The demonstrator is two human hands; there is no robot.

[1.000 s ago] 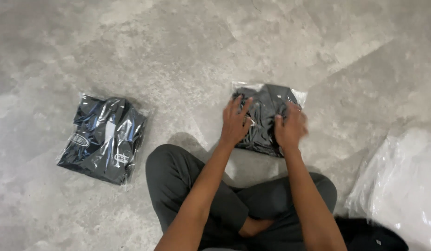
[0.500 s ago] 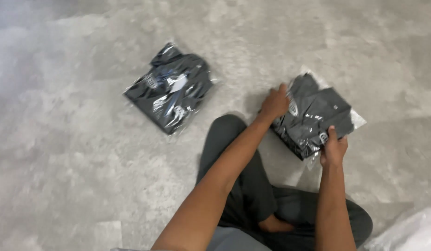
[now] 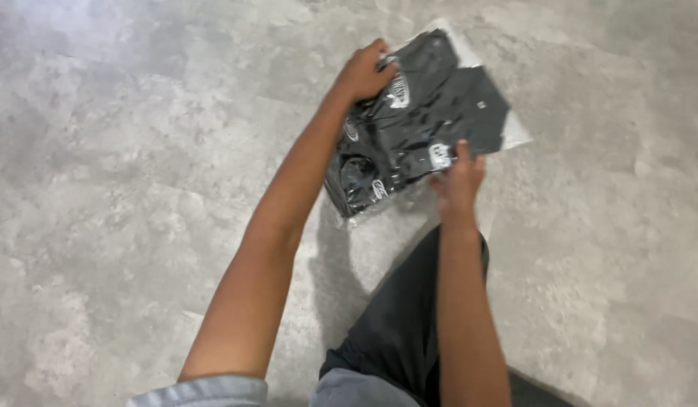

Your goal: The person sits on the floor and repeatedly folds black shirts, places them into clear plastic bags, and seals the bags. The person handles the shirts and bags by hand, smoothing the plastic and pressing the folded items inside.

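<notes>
The left hand (image 3: 364, 71) grips the far corner of a dark folded shirt in a clear plastic bag (image 3: 420, 124), the right hand (image 3: 458, 181) pinches its near edge at about 5 o'clock, and the bag sits over the grey stone floor (image 3: 123, 188) past the person's dark-trousered knee (image 3: 409, 316).

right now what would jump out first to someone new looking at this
A dark folded garment sealed in a clear plastic bag lies at top centre, over the grey stone floor. The left hand grips its far corner and the right hand its near edge. Below, the person's leg in dark trousers stretches toward the bag.
</notes>
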